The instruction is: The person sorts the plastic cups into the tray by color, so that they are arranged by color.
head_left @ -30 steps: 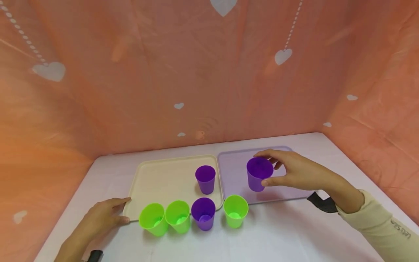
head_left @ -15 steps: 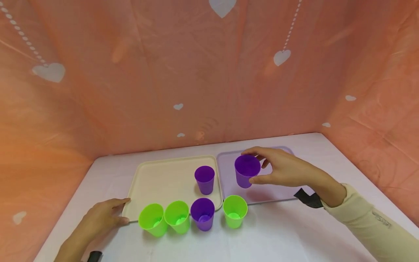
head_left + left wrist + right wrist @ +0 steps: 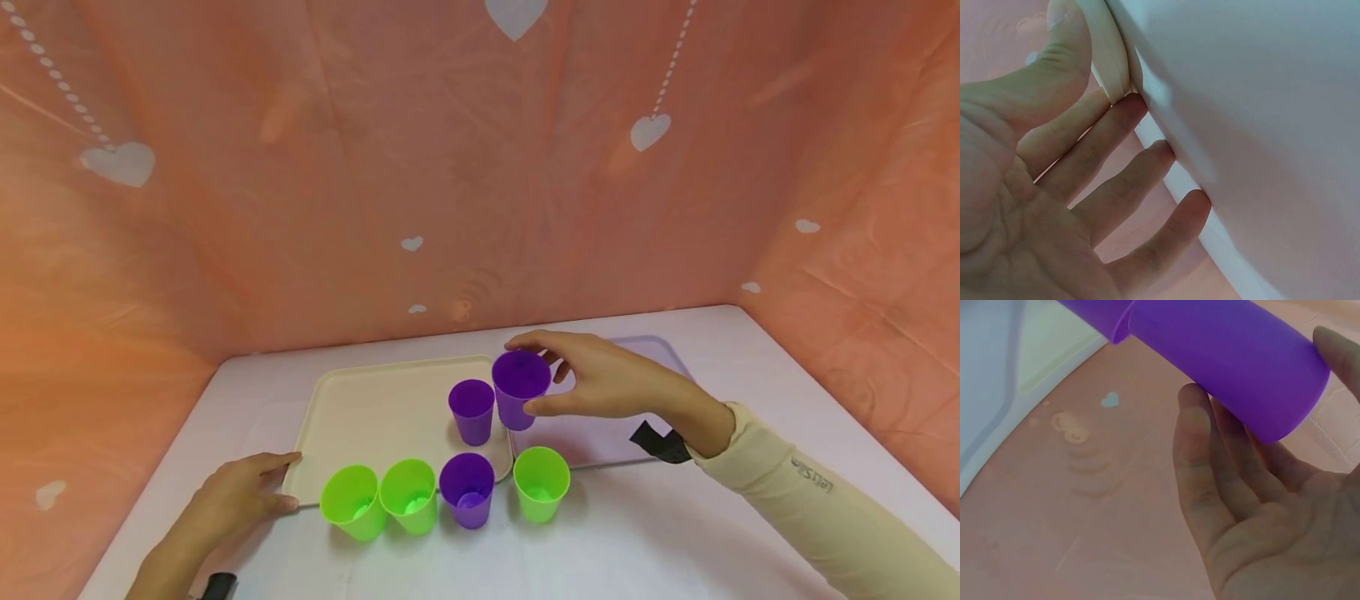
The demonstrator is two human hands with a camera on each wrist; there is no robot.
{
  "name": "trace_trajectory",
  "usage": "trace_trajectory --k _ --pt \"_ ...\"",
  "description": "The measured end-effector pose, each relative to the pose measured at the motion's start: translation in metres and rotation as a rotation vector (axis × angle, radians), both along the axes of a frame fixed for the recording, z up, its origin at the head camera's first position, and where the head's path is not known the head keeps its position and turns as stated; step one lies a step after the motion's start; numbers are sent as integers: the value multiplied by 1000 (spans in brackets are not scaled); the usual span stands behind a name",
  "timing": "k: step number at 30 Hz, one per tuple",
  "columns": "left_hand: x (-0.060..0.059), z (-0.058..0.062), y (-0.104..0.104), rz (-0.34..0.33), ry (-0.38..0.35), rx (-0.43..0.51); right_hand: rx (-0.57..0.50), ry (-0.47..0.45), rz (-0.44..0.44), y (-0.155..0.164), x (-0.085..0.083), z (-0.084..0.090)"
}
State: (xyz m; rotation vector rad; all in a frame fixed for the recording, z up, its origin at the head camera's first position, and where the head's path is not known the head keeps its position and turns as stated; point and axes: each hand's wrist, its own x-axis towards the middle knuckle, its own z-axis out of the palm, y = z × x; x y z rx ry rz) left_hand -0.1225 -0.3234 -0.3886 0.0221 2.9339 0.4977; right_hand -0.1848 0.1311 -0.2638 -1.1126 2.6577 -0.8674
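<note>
On the white table [image 3: 675, 533], enclosed by a peach cloth backdrop [image 3: 300, 208] printed with pale hearts, lie two flat rounded-corner trays side by side: a cream tray [image 3: 375, 408] and a lilac tray [image 3: 600, 437], both smooth matte plastic. Left hand [image 3: 240, 492] rests open against the cream tray's near corner, thumb on its rim. Right hand [image 3: 600, 379] pinches a purple cup [image 3: 519, 387] by its rim, lifted over the seam between the trays, just beside a second purple cup [image 3: 472, 410] standing on the cream tray. Likely hazard: the carried cup clipping that neighbour and toppling it. In front stand three lime cups [image 3: 408, 496] and another purple one [image 3: 467, 489], all tapered, glossy, thin-walled.
</note>
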Motion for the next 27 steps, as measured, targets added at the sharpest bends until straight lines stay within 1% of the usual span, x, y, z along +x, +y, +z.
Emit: trace_trajectory --k 7,15,19,27 --pt "-2 0 -1 -15 20 -8 -24 4 59 -19 -3 6" --pt "-2 -2 -4 -8 10 0 -26 8 85 -41 -11 6" --pt "-3 -2 -4 3 -4 0 -5 1 88 -54 -14 5" --pt "0 -1 -9 2 0 -12 33 -36 114 -82 -19 6"
